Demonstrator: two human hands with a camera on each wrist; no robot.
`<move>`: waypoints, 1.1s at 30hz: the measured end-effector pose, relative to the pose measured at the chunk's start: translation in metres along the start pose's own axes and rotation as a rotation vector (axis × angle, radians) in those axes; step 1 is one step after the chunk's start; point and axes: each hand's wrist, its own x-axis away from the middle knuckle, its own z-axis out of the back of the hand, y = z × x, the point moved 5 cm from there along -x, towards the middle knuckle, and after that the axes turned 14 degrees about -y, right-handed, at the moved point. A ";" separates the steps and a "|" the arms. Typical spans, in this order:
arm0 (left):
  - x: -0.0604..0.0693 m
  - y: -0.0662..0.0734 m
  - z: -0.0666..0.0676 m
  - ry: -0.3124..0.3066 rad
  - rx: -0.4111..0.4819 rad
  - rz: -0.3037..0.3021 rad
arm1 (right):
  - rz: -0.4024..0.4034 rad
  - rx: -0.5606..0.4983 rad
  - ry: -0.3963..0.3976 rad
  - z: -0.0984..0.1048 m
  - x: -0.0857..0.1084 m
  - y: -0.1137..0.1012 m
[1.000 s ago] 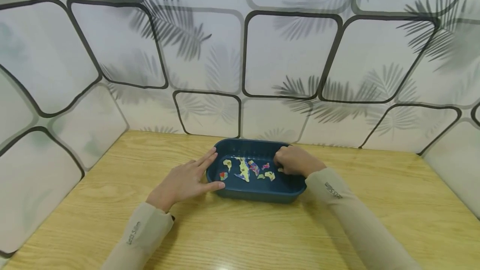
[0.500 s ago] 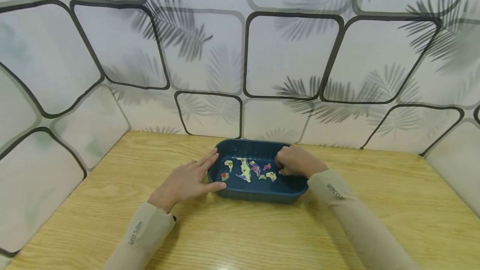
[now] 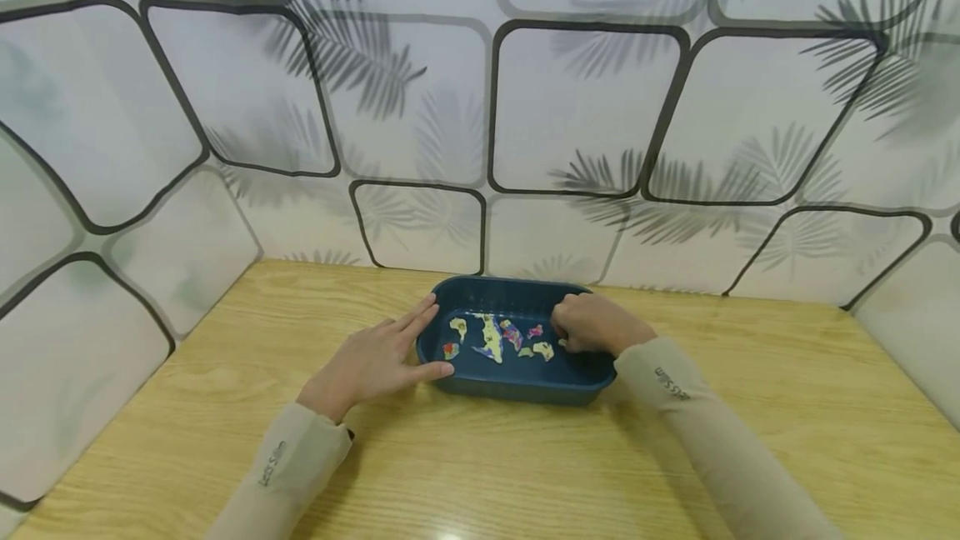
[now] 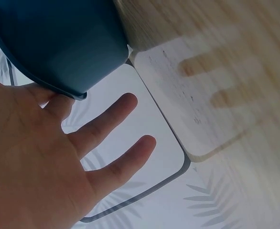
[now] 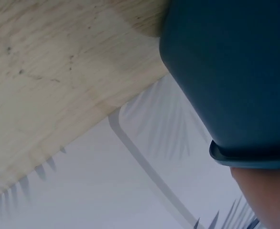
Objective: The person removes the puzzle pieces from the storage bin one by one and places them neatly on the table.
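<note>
A dark blue oval-cornered basin [image 3: 517, 392] stands on the table. My left hand [image 3: 367, 367] rests at its left end, fingers spread, with fingertips and thumb touching the rim. In the left wrist view, two fingers stretch out past the basin while others meet its lip. My right hand [image 3: 595, 325] reaches inside the right part, fingers curled down toward the floor. A small pale piece [image 3: 562, 343] shows at its fingertips; the rest of the grip is hidden. Several irregular coloured scraps lie in the basin, among them a long yellow-and-blue scrap [image 3: 491, 340] and a pink scrap [image 3: 535, 331].
The basin stands on a wood-grain table [image 3: 480, 473], near its back edge. Behind and at the sides rise walls [image 3: 420, 107] papered with dark outlines and grey leaves. Beige sleeves with lettering cover both forearms.
Hands and basin keep almost the same places. The picture shifts very slightly, and the right hand stays low inside the basin.
</note>
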 end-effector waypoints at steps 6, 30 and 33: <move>0.000 0.001 -0.003 -0.016 0.009 0.003 | 0.038 -0.112 0.055 -0.001 0.004 0.002; 0.000 0.001 0.000 0.018 0.003 -0.016 | 0.117 -0.226 0.364 0.019 0.027 0.011; 0.001 0.000 0.001 0.021 -0.004 -0.011 | 0.121 -0.223 0.389 0.023 0.031 0.012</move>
